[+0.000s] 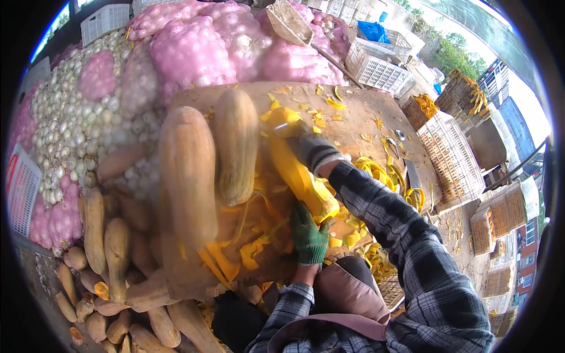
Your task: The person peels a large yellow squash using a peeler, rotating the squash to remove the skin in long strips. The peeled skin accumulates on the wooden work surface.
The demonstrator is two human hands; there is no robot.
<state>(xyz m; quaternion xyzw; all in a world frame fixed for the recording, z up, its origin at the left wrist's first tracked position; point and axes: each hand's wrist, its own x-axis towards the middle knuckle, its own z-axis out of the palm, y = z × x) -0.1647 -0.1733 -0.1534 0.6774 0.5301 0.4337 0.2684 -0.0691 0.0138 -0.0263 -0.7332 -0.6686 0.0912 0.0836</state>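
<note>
A long butternut-type squash point(293, 165), its skin peeled off to yellow-orange flesh, lies lengthwise before me on a wooden board. My left hand point(310, 234), in a green knitted glove, grips its near end. Towards its far end is my right hand point(309, 143), in a dark glove, closed around a small peeling blade point(281, 126); blur and the glove hide most of the tool. Left of the peeled squash lie two unpeeled ones, a large squash point(187, 176) and a slimmer squash point(237, 148). Strips of peel point(375, 174) are heaped beside my right forearm.
On the board's point(366, 114) right side lie a knife point(412, 175) and metal spoons point(393, 147). Unpeeled squashes point(117, 256) are piled at lower left. White onions point(66, 128) and pink mesh sacks point(192, 53) stand beyond. Plastic crates point(450, 159) line the right.
</note>
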